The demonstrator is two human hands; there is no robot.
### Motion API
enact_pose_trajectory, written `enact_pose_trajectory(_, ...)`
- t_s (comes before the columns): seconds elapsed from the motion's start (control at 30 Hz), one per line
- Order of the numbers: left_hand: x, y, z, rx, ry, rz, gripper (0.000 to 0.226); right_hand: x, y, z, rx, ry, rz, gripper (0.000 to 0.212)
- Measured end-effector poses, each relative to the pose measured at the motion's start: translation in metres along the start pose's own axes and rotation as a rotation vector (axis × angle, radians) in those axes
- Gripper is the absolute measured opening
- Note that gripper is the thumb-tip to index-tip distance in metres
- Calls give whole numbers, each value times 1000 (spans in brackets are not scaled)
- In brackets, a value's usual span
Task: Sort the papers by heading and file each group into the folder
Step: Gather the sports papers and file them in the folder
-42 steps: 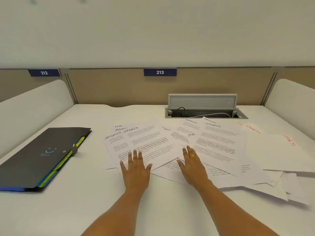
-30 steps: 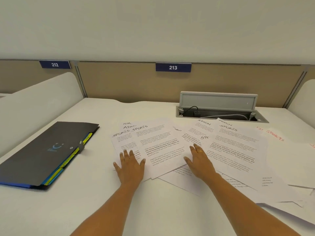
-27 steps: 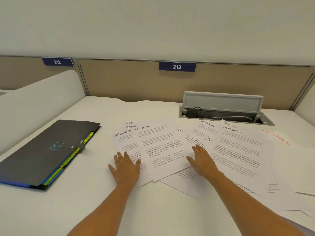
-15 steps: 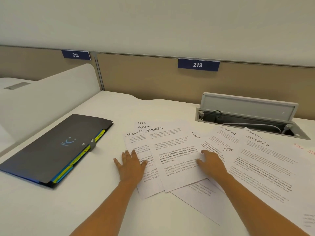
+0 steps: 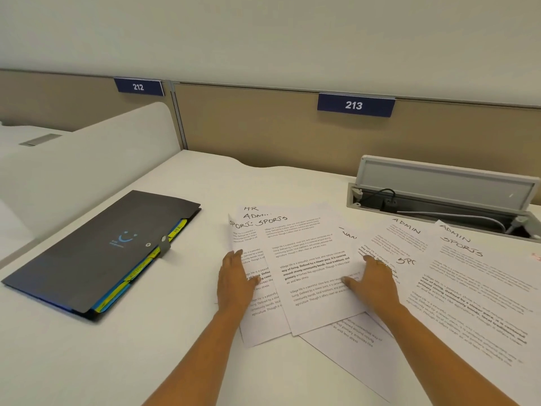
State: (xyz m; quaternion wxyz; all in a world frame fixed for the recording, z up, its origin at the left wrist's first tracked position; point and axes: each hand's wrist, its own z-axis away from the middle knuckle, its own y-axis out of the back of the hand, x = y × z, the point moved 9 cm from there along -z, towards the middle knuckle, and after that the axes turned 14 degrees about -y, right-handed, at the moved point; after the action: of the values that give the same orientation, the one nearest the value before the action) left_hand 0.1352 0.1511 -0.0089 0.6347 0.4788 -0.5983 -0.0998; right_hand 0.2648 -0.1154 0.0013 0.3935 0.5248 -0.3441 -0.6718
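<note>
Leftward, left hand [image 5: 234,281] touches edge of papers [image 5: 310,253], folder [image 5: 93,256] well apart.

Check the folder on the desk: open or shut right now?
Shut. The dark folder lies flat on the desk, cover down, grey strap across its edge; only coloured tabs peek out.

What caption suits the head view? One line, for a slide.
Left hand and right hand rest on overlapping headed papers on a white desk, dark folder lying alongside.
</note>
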Motion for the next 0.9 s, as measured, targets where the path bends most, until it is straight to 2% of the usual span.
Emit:
enact_pose_trajectory(0.13, -1, 10, 2, 148, 48, 189, 69, 2, 3, -7, -20, -73, 126, 76)
enact_pose_trajectory(0.3, -20, 18, 4, 308, 231, 482, 61, 6, 3, -17, -57, -151, 139, 80)
enact_pose_trajectory(0.43, -27, 17, 5, 304, 334, 605, 58, 9, -1, -18, -101, -177, 79, 75)
enact_pose_trajectory(0.57, -25, 12, 7, 274, 346, 679, 62, 6, 0, -15, -117, -174, 57, 75)
enact_pose_trajectory(0.63, -20, 12, 6, 256, 301, 682, 57, 4, 1, -13, -112, -166, -36, 70)
enact_pose_trajectory(0.77, -12, 16, 6, 258, 252, 776, 52, 1, 13, -4, -83, -105, -319, 44)
enact_pose_trajectory(0.9, -4, 15, 7, 259, 257, 958, 44, 9, 15, 3, -185, -102, -656, 28)
